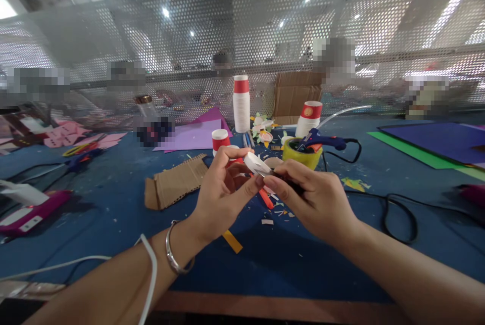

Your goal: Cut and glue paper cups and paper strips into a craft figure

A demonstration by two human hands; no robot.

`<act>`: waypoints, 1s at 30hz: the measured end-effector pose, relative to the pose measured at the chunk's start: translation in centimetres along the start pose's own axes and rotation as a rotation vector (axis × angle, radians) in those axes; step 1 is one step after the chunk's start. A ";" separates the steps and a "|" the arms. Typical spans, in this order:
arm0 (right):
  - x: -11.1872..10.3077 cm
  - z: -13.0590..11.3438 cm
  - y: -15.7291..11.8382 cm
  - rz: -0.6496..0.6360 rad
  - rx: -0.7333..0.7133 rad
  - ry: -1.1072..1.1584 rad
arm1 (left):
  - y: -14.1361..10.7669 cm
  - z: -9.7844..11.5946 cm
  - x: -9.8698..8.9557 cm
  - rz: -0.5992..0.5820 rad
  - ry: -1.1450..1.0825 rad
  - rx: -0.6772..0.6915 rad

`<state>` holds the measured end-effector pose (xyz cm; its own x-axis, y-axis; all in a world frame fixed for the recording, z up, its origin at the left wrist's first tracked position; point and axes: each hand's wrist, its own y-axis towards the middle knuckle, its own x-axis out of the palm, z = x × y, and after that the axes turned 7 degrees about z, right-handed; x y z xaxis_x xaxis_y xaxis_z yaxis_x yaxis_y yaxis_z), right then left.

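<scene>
Between both hands is a small white round piece (252, 163), with a red part beside it under the left fingers; it looks like a paper cup. My left hand (223, 191) is closed round it, thumb below and fingers above. My right hand (314, 196) pinches a thin metallic tool (264, 170), whose tip lies at the rim of the white piece; its kind cannot be made out. Just behind my left hand stands a red and white cup (220, 139). A yellow tape roll (302, 154) with a blue glue gun (325, 140) on it sits behind my right hand.
Corrugated cardboard (178, 181) lies left of my left hand. Farther back stand a tall cup stack (241, 105) and another stack (308, 118). Purple paper (193, 133), paper scraps and an orange strip (232, 241) lie about. A black cable (386, 214) loops at right; a white cable (149, 264) crosses my left forearm.
</scene>
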<state>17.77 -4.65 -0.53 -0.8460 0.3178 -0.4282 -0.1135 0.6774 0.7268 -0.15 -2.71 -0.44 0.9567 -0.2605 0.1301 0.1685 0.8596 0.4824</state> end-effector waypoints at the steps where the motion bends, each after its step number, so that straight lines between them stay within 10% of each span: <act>1: 0.0 0.0 0.0 -0.001 0.000 0.003 | 0.0 0.0 0.0 0.001 0.002 -0.004; 20: 0.2 0.1 0.0 0.012 0.023 0.058 | -0.1 0.2 0.1 0.003 0.009 -0.037; 30: 0.1 1.5 1.3 0.136 0.353 0.277 | 1.3 0.1 -0.3 0.109 -0.382 -0.424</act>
<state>18.30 -2.75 -0.39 -0.9535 0.2630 -0.1476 0.1517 0.8412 0.5190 -0.20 -1.56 0.30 0.8333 -0.2334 0.5012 0.2301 0.9707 0.0695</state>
